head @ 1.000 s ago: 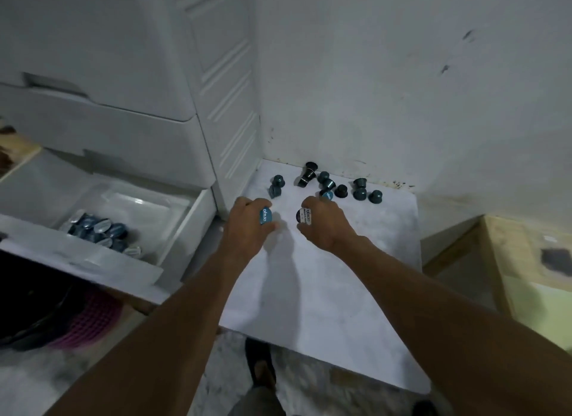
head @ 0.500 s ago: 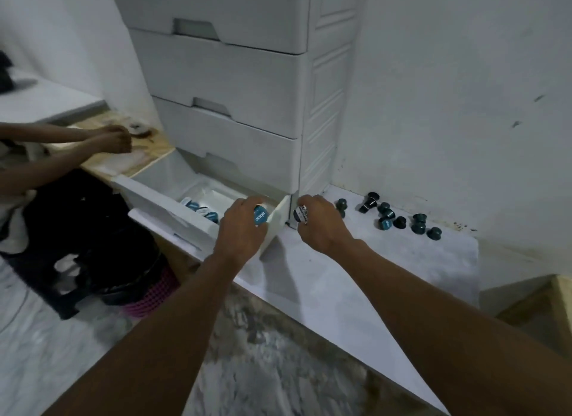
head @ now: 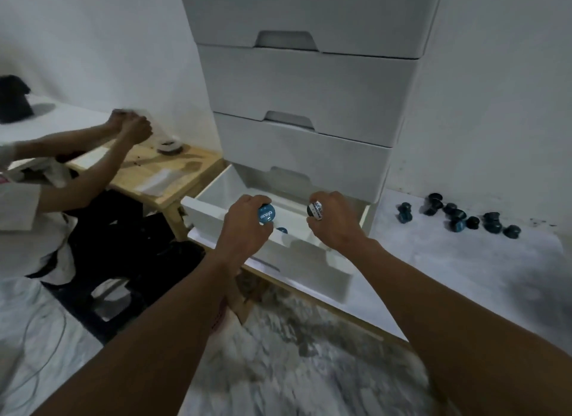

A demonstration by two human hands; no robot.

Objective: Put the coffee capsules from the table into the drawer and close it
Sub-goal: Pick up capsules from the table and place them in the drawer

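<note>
Moved from counter: both hands are now hovering over the open drawer, frame centre. Left hand is pinching a blue capsule; right hand is pinching a white-lidded capsule. Remaining capsules are lying on the counter, right.

this looks like a plain room in a home or a small makeshift workspace; which of the two cannot be told. it has bare white walls, scuffed low down at the right, a white plastic drawer tower against the far wall, and a marbled floor. at the left another person sits working at a low wooden table. loose coffee capsules lie on a low white table at the right.
</note>
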